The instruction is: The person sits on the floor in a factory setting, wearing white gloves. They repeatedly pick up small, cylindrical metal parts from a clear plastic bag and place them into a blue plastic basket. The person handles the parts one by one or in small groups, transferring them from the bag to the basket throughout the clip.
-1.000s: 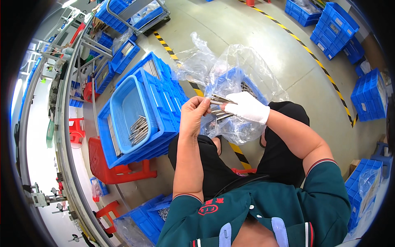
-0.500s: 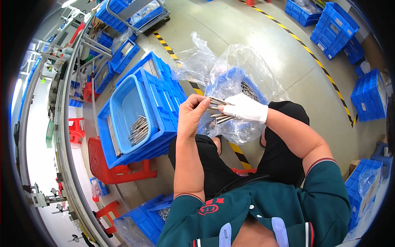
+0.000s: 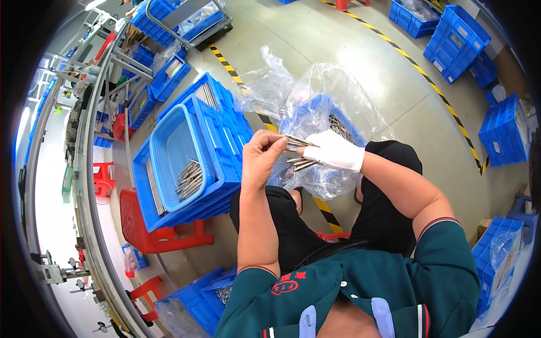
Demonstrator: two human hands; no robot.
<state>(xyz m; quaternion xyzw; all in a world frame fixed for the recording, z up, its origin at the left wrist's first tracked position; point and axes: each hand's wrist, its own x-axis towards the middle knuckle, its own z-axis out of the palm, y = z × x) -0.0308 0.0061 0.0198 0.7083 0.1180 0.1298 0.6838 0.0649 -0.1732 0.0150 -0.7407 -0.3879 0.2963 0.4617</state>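
Observation:
My right hand [image 3: 336, 151], in a white glove, is closed round a bundle of slim metal rods [image 3: 302, 164] whose ends fan out toward the left. Bare, my left hand [image 3: 261, 155] pinches the tip of one metal rod [image 3: 294, 139] between thumb and fingers, at the upper edge of the bundle. Beyond my hands, a blue crate [image 3: 307, 112] lined with clear plastic film [image 3: 360, 93] holds many similar rods [image 3: 340, 127]. To my left, a light blue basket [image 3: 163, 127] contains a loose pile of rods [image 3: 190, 179].
The basket rests on stacked blue crates [image 3: 222, 141], with more rods along their edges. A red stool [image 3: 141, 228] stands under them. A workbench rail [image 3: 93, 197] runs down the left. Blue crates [image 3: 453, 45] are piled at far right, beyond yellow-black floor tape [image 3: 417, 67].
Both hands stay nearly in place, with a slight shift of the fingers at the rods. The whole view has moved a little.

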